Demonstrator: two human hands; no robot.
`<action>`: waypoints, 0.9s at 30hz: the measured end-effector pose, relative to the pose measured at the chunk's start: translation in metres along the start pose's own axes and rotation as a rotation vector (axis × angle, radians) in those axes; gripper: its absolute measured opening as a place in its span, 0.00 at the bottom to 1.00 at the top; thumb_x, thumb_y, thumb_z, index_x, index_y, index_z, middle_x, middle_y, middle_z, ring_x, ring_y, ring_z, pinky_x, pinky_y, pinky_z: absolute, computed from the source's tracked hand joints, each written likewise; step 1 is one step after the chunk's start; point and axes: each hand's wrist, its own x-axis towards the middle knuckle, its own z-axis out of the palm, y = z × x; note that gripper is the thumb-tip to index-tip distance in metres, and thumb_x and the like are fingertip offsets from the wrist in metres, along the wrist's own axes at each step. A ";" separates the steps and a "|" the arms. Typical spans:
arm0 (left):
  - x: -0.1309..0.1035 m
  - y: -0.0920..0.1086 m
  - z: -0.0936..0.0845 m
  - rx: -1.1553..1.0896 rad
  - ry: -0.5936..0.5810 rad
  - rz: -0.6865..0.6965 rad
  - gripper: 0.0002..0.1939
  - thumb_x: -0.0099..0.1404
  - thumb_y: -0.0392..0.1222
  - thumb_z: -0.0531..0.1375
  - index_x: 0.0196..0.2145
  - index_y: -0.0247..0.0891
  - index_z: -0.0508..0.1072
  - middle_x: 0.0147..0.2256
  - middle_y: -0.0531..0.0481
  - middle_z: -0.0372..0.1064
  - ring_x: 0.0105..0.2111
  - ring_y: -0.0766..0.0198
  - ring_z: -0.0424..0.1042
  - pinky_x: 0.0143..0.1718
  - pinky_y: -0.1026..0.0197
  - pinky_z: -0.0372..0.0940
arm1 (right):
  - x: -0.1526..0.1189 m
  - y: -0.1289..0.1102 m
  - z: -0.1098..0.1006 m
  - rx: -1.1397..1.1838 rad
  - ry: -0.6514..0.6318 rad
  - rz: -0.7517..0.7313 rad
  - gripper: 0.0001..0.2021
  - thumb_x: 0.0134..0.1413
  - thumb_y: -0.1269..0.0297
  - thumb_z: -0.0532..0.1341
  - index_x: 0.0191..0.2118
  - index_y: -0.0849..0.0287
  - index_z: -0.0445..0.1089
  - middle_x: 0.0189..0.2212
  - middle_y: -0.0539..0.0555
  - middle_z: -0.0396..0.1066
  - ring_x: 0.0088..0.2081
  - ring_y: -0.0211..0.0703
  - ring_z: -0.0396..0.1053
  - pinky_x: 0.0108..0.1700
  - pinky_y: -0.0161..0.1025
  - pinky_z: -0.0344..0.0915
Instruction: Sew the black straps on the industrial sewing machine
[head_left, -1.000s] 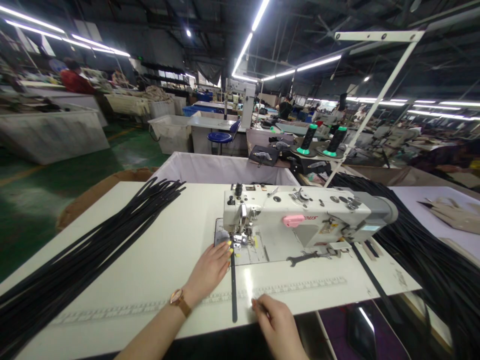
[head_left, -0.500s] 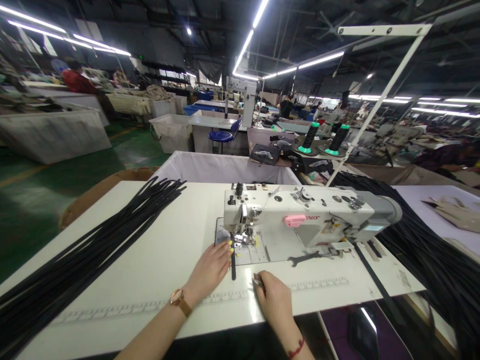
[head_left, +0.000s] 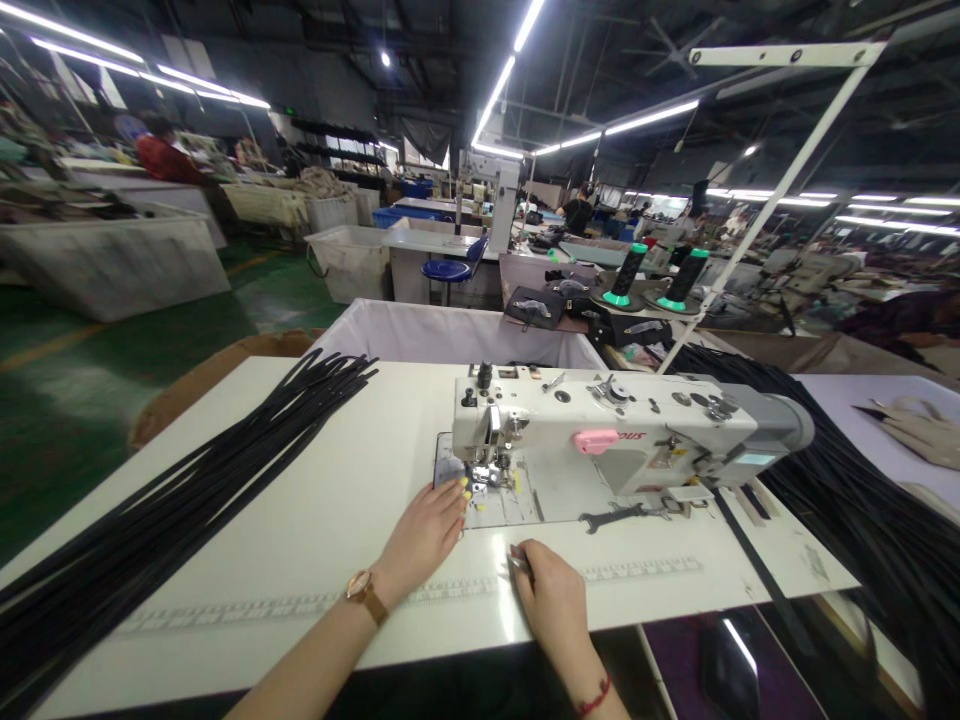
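My left hand (head_left: 429,522) lies flat beside the needle area of the white sewing machine (head_left: 540,430), fingertips close to the presser foot (head_left: 489,474). A dark strip shows only slightly at those fingertips; the rest is hidden. Near the table's front edge, my right hand (head_left: 551,590) is closed round a small metal tool (head_left: 517,561), mostly covered by the fingers. On the left of the table lies a bundle of long black strips (head_left: 225,470).
A wrench (head_left: 619,515) rests by the machine's base. A printed ruler (head_left: 300,606) runs along the front of the table (head_left: 360,510). More black strips (head_left: 847,480) hang at the right. Behind stand a white bin (head_left: 450,335) and thread cones (head_left: 626,275).
The black strip that stuck out towards me beside my left fingertips has moved in under the machine and hardly shows. Both hands keep nearly the same place; the view has shifted slightly.
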 end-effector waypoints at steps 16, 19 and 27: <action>0.005 0.002 -0.007 -0.028 -0.005 -0.035 0.17 0.70 0.38 0.52 0.55 0.39 0.69 0.59 0.44 0.64 0.59 0.51 0.62 0.60 0.41 0.58 | 0.002 0.001 0.003 -0.038 -0.004 -0.025 0.08 0.62 0.67 0.52 0.35 0.56 0.69 0.29 0.50 0.75 0.31 0.42 0.73 0.31 0.35 0.55; 0.005 0.004 -0.010 -0.043 0.011 -0.039 0.17 0.70 0.38 0.52 0.54 0.40 0.69 0.59 0.43 0.64 0.59 0.51 0.62 0.60 0.41 0.58 | 0.003 0.000 0.004 -0.051 -0.010 -0.024 0.08 0.62 0.65 0.52 0.36 0.56 0.69 0.30 0.51 0.76 0.31 0.43 0.73 0.31 0.35 0.55; 0.005 0.005 -0.015 -0.048 0.009 -0.059 0.18 0.68 0.36 0.54 0.55 0.38 0.67 0.60 0.42 0.62 0.60 0.51 0.61 0.60 0.43 0.57 | 0.004 -0.004 0.000 -0.072 -0.024 -0.007 0.10 0.64 0.61 0.52 0.36 0.54 0.69 0.31 0.50 0.77 0.31 0.45 0.74 0.30 0.36 0.56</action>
